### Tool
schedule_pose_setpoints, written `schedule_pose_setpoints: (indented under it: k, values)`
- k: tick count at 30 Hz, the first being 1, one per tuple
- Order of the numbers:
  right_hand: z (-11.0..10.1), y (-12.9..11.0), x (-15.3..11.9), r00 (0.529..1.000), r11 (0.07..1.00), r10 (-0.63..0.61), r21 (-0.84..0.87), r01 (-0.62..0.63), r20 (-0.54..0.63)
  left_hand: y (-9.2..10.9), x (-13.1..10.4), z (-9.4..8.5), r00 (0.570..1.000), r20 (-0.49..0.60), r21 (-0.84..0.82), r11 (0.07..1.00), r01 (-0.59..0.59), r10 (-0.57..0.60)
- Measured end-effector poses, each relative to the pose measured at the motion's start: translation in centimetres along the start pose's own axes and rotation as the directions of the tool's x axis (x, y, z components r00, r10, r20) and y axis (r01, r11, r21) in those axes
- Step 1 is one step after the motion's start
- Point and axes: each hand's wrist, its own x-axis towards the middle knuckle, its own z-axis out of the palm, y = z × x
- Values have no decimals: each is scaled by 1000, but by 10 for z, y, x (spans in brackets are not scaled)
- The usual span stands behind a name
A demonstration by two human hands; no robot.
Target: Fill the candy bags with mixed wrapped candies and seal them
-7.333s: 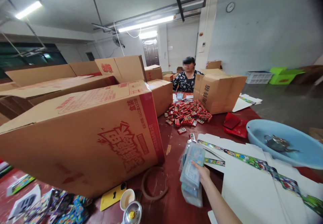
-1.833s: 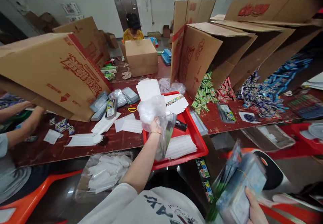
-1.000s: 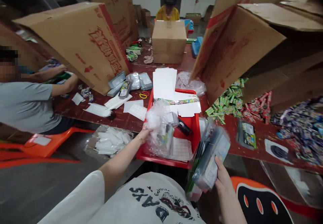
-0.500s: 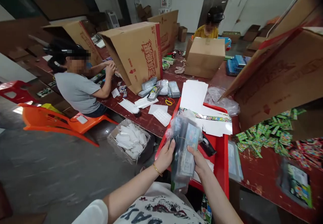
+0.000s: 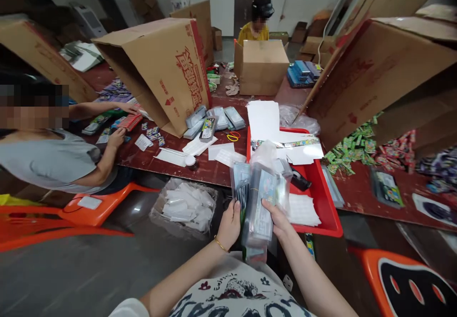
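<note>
Between my two hands is a bundle of clear plastic pouches (image 5: 260,207) with printed cards inside, held in front of my shirt. My left hand (image 5: 230,224) grips its left side, thumb up. On the right side, my right hand (image 5: 276,217) is closed round it with the thumb on the front. Loose clear film stands out at the bundle's top. Just beyond is a red tray (image 5: 330,212) with white sheets (image 5: 303,210), a black tape dispenser (image 5: 300,180) and a printed strip (image 5: 285,143) across white card (image 5: 264,119).
Large cartons (image 5: 153,69) stand on the dark red table (image 5: 143,160). Yellow scissors (image 5: 233,136) lie near pouch stacks (image 5: 233,118). A box of white packets (image 5: 183,207) is at lower left, an orange chair (image 5: 371,274) at lower right. One co-worker (image 5: 64,160) sits left, another (image 5: 254,29) across.
My view has turned right and the bundle has moved clear of the tray, showing more of its inside. The co-worker at left has reached out and now handles a red striped item.
</note>
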Motion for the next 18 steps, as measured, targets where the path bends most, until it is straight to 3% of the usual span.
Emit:
schedule_pose_setpoints:
  k: [6, 12, 14, 18]
  values:
    - [-5, 13, -17, 987, 987, -117, 100, 128, -106, -15, -11, -22, 985, 170, 15, 1000, -5, 2]
    - [-4, 28, -32, 976, 973, -180, 126, 195, -126, -16, -15, -43, 895, 446, -17, 1000, 6, 2]
    - [1, 33, -31, 973, 972, -191, 112, 206, -130, -10, -12, -44, 901, 433, -54, 998, 37, -10]
    - [14, 36, -23, 980, 981, -186, 46, 189, -70, 8, -2, -32, 975, 223, -121, 992, 43, -15]
